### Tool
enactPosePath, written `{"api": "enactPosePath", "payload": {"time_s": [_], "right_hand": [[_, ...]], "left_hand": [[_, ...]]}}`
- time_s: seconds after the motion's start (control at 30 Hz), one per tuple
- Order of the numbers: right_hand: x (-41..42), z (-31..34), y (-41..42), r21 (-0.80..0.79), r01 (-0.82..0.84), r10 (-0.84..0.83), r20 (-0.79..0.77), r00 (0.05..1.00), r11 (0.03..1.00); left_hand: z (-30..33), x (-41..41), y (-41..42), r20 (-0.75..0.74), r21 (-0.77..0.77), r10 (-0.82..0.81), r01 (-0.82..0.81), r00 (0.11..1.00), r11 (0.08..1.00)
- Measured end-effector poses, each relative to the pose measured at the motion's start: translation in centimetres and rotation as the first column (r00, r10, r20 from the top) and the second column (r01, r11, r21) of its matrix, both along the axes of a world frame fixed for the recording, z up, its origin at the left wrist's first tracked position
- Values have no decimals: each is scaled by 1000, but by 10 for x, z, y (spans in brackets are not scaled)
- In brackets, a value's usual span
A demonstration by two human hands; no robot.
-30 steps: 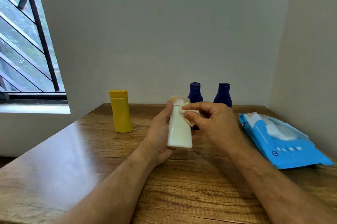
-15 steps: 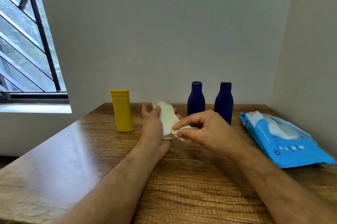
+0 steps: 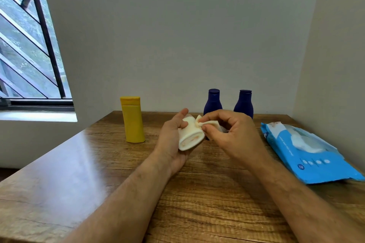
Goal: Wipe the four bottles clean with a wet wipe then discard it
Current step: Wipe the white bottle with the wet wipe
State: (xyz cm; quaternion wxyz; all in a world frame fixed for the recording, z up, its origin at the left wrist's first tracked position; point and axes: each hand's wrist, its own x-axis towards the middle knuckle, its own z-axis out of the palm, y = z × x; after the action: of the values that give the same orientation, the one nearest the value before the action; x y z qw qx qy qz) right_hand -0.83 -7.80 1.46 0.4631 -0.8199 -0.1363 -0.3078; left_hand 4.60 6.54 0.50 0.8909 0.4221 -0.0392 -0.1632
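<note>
My left hand [image 3: 171, 140] grips a cream-white bottle [image 3: 189, 137], tipped so its flat base faces me above the table. My right hand [image 3: 231, 134] pinches a bunched white wet wipe [image 3: 209, 123] and holds it against the bottle's upper side. A yellow bottle [image 3: 132, 119] stands upright to the left. Two dark blue bottles [image 3: 213, 101] [image 3: 244, 103] stand upright at the back, their lower parts hidden behind my hands.
A blue pack of wet wipes [image 3: 308, 153] lies at the right with its flap open, close to the side wall. The wooden table [image 3: 79, 173] meets the back wall. A barred window is at the left.
My left hand has turned the cream bottle from upright to tipped with its base toward me. My right hand has moved the wipe over the bottle's body to its upper side.
</note>
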Motion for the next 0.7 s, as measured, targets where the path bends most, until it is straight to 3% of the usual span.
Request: {"api": "enactPosePath", "payload": {"time_s": [0.13, 0.23, 0.5, 0.7], "right_hand": [[-1, -1, 2, -98, -50, 43, -67, 997, 994], [0, -5, 4, -165, -34, 22, -73, 997, 986], [2, -1, 2, 6, 32, -32, 37, 999, 999], [1, -8, 7, -126, 18, -21, -23, 1000, 992]], "left_hand": [[-2, 5, 1, -29, -11, 107, -107, 994, 994], [-4, 5, 1, -15, -5, 100, -100, 995, 995], [-5, 10, -3, 111, 195, 116, -136, 987, 971], [-13, 18, -3, 74, 200, 156, -168, 985, 965]]}}
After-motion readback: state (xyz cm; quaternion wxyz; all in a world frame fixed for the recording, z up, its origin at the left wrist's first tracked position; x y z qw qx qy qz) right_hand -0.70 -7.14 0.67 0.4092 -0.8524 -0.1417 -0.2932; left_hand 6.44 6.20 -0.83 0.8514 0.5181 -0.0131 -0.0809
